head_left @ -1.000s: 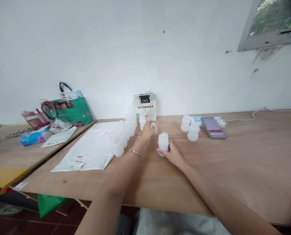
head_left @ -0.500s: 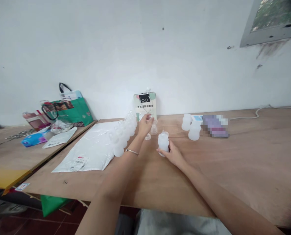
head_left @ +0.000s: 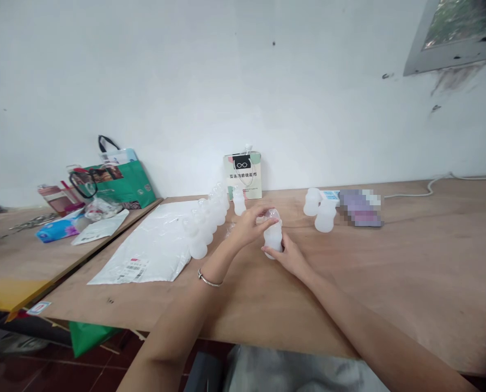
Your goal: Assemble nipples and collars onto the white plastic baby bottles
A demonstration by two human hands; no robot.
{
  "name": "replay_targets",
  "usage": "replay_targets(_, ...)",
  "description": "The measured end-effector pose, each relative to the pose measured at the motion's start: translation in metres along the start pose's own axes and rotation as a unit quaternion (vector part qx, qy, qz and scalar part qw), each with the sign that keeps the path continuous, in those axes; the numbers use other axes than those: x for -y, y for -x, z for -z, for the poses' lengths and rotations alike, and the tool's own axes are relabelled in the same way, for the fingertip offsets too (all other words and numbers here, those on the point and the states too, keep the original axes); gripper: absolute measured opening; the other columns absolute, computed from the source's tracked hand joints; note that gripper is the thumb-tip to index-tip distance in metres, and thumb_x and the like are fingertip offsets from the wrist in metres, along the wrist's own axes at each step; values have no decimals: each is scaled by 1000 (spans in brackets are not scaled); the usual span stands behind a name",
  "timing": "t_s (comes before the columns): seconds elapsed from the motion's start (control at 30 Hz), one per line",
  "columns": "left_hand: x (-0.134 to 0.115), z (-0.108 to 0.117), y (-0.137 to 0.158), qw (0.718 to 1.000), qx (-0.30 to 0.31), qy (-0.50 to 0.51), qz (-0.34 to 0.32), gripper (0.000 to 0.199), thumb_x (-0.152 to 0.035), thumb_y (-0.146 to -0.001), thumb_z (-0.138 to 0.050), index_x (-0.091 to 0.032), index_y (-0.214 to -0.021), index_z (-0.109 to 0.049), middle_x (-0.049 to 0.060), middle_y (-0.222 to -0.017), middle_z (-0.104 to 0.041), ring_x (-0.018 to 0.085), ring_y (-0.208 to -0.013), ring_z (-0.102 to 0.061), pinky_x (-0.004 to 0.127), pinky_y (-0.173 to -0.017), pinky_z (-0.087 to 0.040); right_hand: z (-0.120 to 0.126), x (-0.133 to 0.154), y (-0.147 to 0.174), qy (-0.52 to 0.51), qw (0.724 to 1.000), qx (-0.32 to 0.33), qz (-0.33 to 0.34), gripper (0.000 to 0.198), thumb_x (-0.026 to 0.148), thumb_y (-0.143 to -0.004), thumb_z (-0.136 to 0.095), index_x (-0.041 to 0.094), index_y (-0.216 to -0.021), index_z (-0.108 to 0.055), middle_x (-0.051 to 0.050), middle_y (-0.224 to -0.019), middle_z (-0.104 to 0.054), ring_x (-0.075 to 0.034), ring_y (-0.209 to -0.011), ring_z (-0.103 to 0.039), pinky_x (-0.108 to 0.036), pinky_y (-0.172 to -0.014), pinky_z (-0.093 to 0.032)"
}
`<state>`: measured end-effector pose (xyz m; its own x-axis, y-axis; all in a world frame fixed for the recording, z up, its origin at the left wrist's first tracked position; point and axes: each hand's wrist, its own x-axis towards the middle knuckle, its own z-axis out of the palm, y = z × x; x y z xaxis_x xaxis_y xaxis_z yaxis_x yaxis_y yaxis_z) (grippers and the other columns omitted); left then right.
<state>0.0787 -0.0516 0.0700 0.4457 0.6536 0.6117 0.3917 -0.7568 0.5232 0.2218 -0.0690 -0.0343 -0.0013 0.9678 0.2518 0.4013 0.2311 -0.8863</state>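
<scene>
A frosted white baby bottle (head_left: 273,239) stands upright on the wooden table. My right hand (head_left: 289,255) is closed around its lower part, thumb in front. At its top, the fingers of my left hand (head_left: 253,224) are curled around a clear domed cap (head_left: 273,213); whether the cap is fully seated I cannot tell. Left of my hands runs a row of several similar bottles (head_left: 198,242) with clear caps. Another bottle (head_left: 238,202) stands behind my left hand. Small clear pieces (head_left: 230,230) lie partly hidden beside my left wrist.
Two bottle bodies (head_left: 325,218) stand to the right, near a blue-and-white box (head_left: 330,197) and a blurred purple item (head_left: 359,208). A white mailing bag (head_left: 145,245) lies left. Behind are a printed paper bag (head_left: 245,175) and a cable (head_left: 429,190). A green bag (head_left: 131,185) sits far left.
My left hand has moved from the small parts near the paper bag, right and toward me, onto the bottle's top with the clear cap. My right hand keeps its grip on the bottle.
</scene>
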Motion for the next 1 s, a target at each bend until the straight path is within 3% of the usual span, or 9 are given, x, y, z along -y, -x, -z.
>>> replay_targets(0.6,7,-17,17,999,-20,-37,8,39,-38,-82,-50,-19,-115,-55,8,-102,-61,19,-92,-57,31,-85,-44,0,6,5,1,1000,2,13,45,45,-70,-59,22,-107,-50,-5,-95,-62,-22,-85,-59,-33,-70,-46)
replay_targets(0.77,9,-16,25,1000,-12,1,23,47,-40,-83,-47,-24,-127,-42,8,-120,-53,20,-111,-50,33,-95,-39,2,2,8,42,996,-50,53,35,41,-70,-58,17,-95,-55,-8,-94,-60,-23,-85,-57,-35,-73,-45)
replay_targets(0.87,13,-9,30,995,-82,34,36,53,-39,-85,-44,-23,-134,-30,10,-133,-42,20,-121,-41,34,-98,-36,12,2,-7,28,991,-124,41,41,45,-68,-59,17,-97,-54,-9,-96,-60,-23,-85,-57,-36,-74,-45)
replay_targets(1.0,22,5,30,975,-211,19,70,41,-39,-88,-39,-20,-124,-41,11,-124,-50,19,-113,-48,34,-94,-39,32,5,-63,19,982,-189,-8,44,45,-69,-59,16,-101,-51,-11,-101,-60,-24,-91,-57,-37,-78,-44)
